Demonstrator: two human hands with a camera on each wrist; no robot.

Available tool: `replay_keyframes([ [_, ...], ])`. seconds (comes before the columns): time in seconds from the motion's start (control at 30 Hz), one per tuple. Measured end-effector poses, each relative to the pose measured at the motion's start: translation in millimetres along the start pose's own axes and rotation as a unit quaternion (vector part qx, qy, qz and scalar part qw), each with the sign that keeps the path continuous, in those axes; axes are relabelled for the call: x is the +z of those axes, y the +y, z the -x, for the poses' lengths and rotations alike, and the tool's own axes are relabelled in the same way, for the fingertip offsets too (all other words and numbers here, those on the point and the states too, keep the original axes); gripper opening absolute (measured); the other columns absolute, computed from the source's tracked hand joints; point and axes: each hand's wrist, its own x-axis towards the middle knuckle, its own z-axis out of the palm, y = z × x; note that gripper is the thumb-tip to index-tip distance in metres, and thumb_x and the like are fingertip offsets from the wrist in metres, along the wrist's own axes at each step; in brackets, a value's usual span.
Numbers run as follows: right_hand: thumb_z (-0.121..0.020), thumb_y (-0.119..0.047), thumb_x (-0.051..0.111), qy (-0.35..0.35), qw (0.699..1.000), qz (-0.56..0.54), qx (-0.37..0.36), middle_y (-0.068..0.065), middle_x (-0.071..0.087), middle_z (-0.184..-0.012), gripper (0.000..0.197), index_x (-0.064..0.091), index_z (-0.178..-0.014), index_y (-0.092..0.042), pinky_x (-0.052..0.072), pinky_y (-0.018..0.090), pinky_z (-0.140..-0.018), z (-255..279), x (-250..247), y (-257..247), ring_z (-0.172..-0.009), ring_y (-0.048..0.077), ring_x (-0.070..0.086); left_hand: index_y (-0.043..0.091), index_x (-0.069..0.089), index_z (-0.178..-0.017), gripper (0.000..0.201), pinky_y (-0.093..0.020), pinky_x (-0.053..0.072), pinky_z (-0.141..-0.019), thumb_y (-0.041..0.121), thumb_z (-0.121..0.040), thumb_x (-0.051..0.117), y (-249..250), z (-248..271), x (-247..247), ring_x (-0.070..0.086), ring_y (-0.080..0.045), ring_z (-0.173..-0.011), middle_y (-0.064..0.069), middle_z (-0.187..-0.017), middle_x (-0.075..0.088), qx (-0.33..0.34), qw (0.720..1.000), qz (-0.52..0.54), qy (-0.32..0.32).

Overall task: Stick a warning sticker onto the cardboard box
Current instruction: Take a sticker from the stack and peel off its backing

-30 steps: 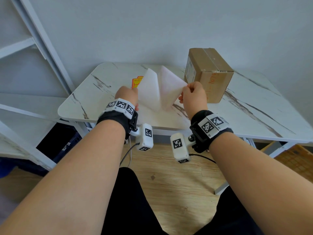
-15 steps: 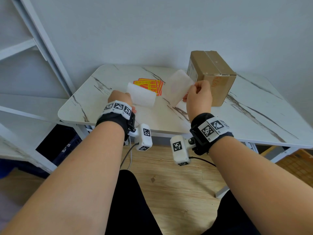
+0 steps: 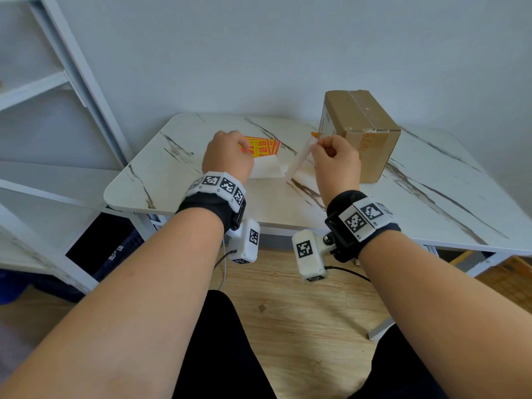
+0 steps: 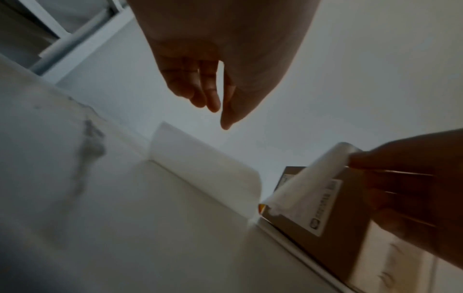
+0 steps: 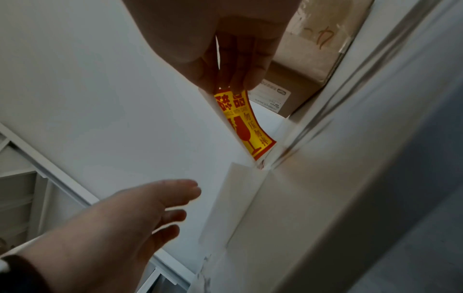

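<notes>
The brown taped cardboard box (image 3: 359, 133) stands at the back right of the marble table (image 3: 431, 197). My right hand (image 3: 319, 142) pinches the top edge of a peeled warning sticker (image 3: 299, 159), which hangs edge-on just left of the box. In the right wrist view the sticker (image 5: 243, 123) shows its yellow and red face with a glass symbol. My left hand (image 4: 220, 117) hovers with relaxed fingers and holds nothing. Under it lies the white backing paper (image 3: 266, 168), one edge curled up. The box (image 5: 313, 49) carries a white label on its left side.
A fanned stack of red and yellow stickers (image 3: 263, 145) lies on the table beyond my left hand. A white metal shelf frame (image 3: 72, 67) stands at the left. A dark crate (image 3: 106, 246) sits on the floor under the table's left side.
The backing paper has come apart from the sticker. My left hand has let it go onto the table and moved forward over it. My right hand has turned the sticker edge-on beside the box.
</notes>
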Motion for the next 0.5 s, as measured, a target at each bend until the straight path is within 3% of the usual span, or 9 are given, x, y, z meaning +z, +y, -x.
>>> replay_keyframes([
  [0.07,-0.091,-0.02,0.055,-0.002,1.0,0.005,-0.005,-0.009,0.052,-0.066,0.012,0.063,-0.084,-0.018,0.039,0.02,-0.058,-1,-1,-2,-0.058,0.006,0.045,0.025,0.07,-0.079,0.017,-0.03,0.048,-0.076,0.015,-0.08,0.056,11,4,2,0.061,-0.025,-0.097,-0.005,-0.106,0.061,0.028,0.999,0.018,-0.023],
  [0.17,-0.091,-0.022,0.056,-0.001,1.0,0.005,-0.005,-0.01,0.05,-0.065,0.011,0.064,-0.085,-0.018,0.034,0.019,-0.054,-1,-3,-5,-0.057,0.004,0.043,0.025,0.071,-0.08,0.009,-0.027,0.046,-0.078,0.027,-0.073,0.067,25,12,7,0.059,-0.019,-0.095,0.001,-0.094,0.055,0.063,0.996,0.039,-0.055],
  [0.3,-0.09,-0.022,0.056,0.002,1.0,0.001,-0.002,-0.009,0.052,-0.066,0.012,0.066,-0.087,-0.016,0.036,0.021,-0.056,-2,-5,-9,-0.056,0.006,0.045,0.023,0.069,-0.093,0.04,-0.026,0.041,-0.076,0.05,-0.065,0.076,36,21,14,0.051,-0.014,-0.092,0.006,-0.094,0.052,0.128,0.988,0.001,-0.086],
  [0.37,-0.09,-0.021,0.056,-0.003,1.0,-0.001,-0.004,-0.01,0.05,-0.064,0.011,0.065,-0.085,-0.017,0.035,0.021,-0.054,-1,-6,-11,-0.054,0.005,0.044,0.022,0.068,-0.097,0.042,-0.026,0.039,-0.08,0.051,-0.067,0.076,38,23,16,0.052,-0.017,-0.097,0.004,-0.098,0.055,0.156,0.985,-0.032,-0.073],
  [0.5,-0.09,-0.022,0.058,-0.011,1.0,-0.004,-0.015,-0.011,0.047,-0.059,0.013,0.065,-0.08,-0.016,0.032,0.021,-0.053,-1,-8,-14,-0.053,0.005,0.041,0.019,0.072,-0.091,0.023,-0.032,0.043,-0.083,0.037,-0.078,0.069,40,23,17,0.056,-0.022,-0.103,-0.003,-0.102,0.064,0.167,0.985,-0.008,-0.038],
])
